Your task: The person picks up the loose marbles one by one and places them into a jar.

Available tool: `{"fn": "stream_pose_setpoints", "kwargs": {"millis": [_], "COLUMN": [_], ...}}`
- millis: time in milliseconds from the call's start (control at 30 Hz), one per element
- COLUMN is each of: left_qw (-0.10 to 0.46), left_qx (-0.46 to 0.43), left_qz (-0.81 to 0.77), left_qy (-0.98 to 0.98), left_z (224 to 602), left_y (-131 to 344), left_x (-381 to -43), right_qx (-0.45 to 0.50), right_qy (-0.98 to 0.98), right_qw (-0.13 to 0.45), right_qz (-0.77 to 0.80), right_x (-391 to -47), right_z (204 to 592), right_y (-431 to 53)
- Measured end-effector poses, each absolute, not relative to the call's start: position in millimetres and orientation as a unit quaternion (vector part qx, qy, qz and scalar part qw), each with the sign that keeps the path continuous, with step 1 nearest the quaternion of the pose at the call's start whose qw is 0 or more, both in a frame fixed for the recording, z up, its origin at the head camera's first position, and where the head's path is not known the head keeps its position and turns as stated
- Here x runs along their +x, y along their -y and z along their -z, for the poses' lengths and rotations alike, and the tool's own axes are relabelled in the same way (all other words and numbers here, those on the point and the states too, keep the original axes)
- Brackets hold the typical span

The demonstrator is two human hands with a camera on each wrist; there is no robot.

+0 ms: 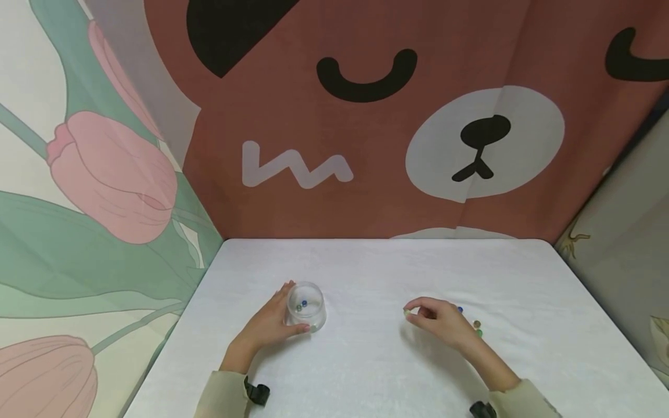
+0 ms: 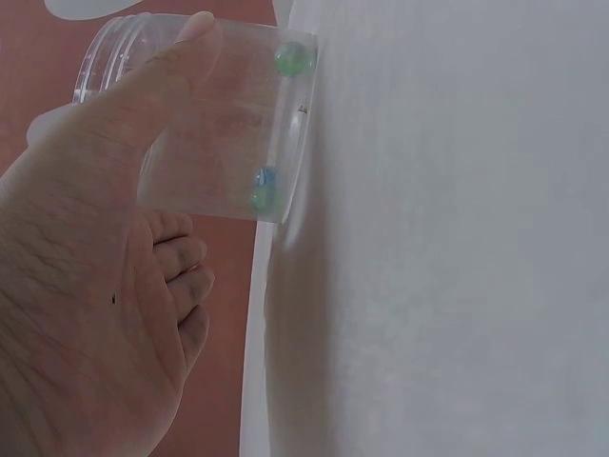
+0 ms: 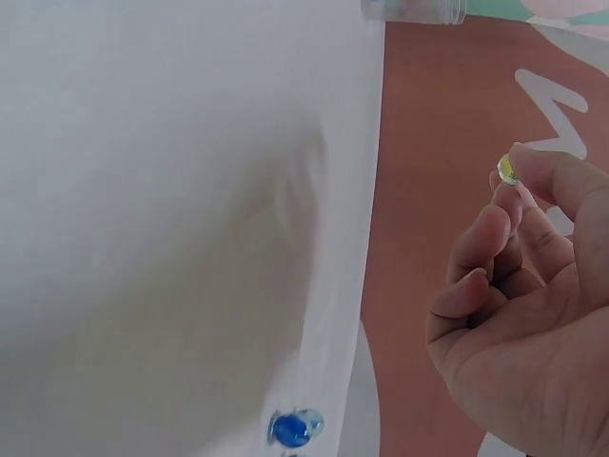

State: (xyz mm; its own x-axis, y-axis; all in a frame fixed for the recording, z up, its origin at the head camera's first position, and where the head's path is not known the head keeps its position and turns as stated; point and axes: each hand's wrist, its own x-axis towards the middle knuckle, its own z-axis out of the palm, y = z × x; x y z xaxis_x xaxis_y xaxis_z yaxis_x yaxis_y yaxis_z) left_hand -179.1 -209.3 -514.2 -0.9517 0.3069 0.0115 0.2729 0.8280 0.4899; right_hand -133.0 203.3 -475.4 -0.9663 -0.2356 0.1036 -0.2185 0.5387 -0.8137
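My left hand (image 1: 272, 322) holds a clear plastic jar (image 1: 320, 313), thumb on the near side and fingers round the far side. The jar stands upright on the white table. Inside, at its bottom, lie a green marble (image 2: 292, 59) and, apart from it, a blue marble (image 2: 265, 177) beside another green one (image 2: 262, 199). Between thumb and forefinger, my right hand (image 1: 441, 321) pinches a yellow-green glass marble (image 3: 508, 169), raised over the table to the right of the jar. The other fingers of that hand are curled.
Behind the right hand, on the table (image 1: 366, 371), lie a blue marble (image 1: 460, 309), a brownish marble (image 1: 477, 324) and a green marble (image 1: 479, 333). A brown curtain with a bear face (image 1: 366, 203) hangs at the back edge, a flowered one (image 1: 115, 174) at the left.
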Motion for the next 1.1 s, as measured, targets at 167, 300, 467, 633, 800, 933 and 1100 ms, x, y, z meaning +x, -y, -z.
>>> {"fn": "stream_pose_setpoints", "kwargs": {"millis": [167,300,467,633,800,933,1100], "left_qw": [0.039,0.043,0.038,0.034,0.037,0.037,0.038], "left_qx": [0.147,0.144,0.148,0.151,0.143,0.141,0.142], "left_qz": [-0.249,-0.245,-0.251,-0.25,-0.25,-0.254,-0.254], "left_qy": [-0.956,-0.958,-0.956,-0.956,-0.957,-0.956,-0.956], "left_z": [513.7,513.5,513.0,513.8,514.9,514.5,514.4], "left_y": [209.4,209.9,210.4,210.1,209.8,209.4,209.5], "left_x": [-178.5,-178.3,-178.3,-178.2,-178.0,-177.9,-178.1], "right_qx": [-0.125,-0.122,-0.126,-0.121,-0.124,-0.138,-0.147], "right_qy": [-0.876,-0.877,-0.875,-0.87,-0.867,-0.866,-0.864], "right_qw": [0.009,0.011,0.016,0.027,0.026,0.022,0.022], "right_qz": [0.466,0.465,0.467,0.477,0.482,0.48,0.481], "right_x": [-137.6,-140.5,-143.3,-145.2,-147.0,-149.9,-154.5], "right_z": [474.8,474.9,474.7,472.7,471.2,471.7,474.2], "right_y": [-194.7,-188.7,-181.9,-173.4,-163.7,-155.1,-143.0]}}
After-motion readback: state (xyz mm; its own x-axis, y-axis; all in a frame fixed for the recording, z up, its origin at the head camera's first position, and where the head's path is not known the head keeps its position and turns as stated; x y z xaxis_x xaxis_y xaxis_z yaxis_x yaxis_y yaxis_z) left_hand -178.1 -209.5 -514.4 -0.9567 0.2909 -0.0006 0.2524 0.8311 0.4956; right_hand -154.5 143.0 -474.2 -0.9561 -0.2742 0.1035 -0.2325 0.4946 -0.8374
